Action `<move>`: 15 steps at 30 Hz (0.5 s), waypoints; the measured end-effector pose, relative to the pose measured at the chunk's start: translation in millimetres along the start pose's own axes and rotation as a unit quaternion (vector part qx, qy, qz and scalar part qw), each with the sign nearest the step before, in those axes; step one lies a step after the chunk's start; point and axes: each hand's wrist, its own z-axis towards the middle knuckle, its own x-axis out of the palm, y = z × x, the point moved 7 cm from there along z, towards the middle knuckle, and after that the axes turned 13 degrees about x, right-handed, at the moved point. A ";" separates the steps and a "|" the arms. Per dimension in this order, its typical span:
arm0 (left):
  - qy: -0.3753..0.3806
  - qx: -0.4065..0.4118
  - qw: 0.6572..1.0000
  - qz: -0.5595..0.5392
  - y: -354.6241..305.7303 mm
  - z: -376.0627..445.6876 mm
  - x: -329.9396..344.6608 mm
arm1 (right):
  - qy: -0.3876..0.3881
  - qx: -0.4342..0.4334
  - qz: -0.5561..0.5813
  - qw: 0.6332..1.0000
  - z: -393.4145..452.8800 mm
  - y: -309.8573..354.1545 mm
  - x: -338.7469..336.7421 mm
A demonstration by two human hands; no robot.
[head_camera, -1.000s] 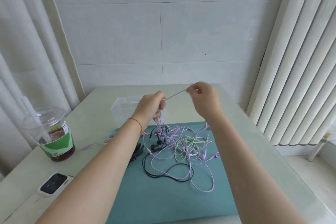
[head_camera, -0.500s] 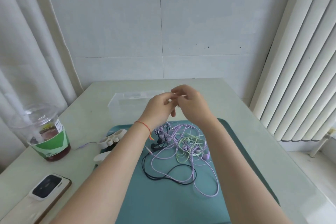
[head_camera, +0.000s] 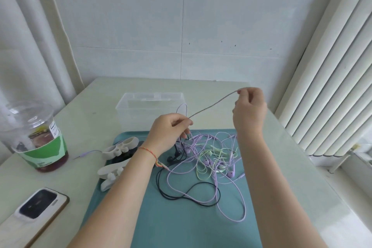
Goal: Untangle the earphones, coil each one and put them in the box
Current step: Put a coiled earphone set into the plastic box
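A tangle of purple, pale green and black earphones [head_camera: 207,159] lies on a teal mat [head_camera: 181,217]. My left hand [head_camera: 169,133] pinches a purple cable just above the tangle, with a small loop sticking up over its fingers. My right hand [head_camera: 249,106] is raised to the right and pinches the same purple cable [head_camera: 213,104], which runs taut between both hands. A clear plastic box [head_camera: 150,110] stands open behind the mat, beyond my left hand.
A lidded plastic cup with a dark drink [head_camera: 38,139] stands at the left. A phone [head_camera: 34,211] lies at the front left edge. White plastic holders [head_camera: 118,159] sit on the mat's left side. Blinds hang at the right, a curtain at the left.
My hands were together half a second ago. The right hand has since moved up and to the right, drawing a length of purple cable out taut from the left hand.
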 end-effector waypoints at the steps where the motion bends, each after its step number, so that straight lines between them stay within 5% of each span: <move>1: -0.011 0.008 1.000 -0.002 -1.6 0.5 -2.8 | 0.010 0.008 -0.057 0.998 2.7 -2.6 -0.4; 5: -0.057 0.038 0.997 0.022 -10.6 2.1 -8.8 | 0.101 -0.031 -0.378 0.920 -5.6 -12.5 18.3; 9: -0.067 0.052 0.991 0.103 -12.2 3.2 -3.7 | 0.194 -0.155 -0.318 0.915 -40.2 18.1 42.2; 12: -0.037 0.055 0.990 0.127 -12.4 4.7 1.7 | 0.304 -0.169 -0.322 0.881 -65.2 14.6 64.3; 15: -0.005 0.052 0.990 0.130 -11.3 3.7 6.2 | 0.279 -0.173 -0.380 0.865 -63.9 8.8 67.0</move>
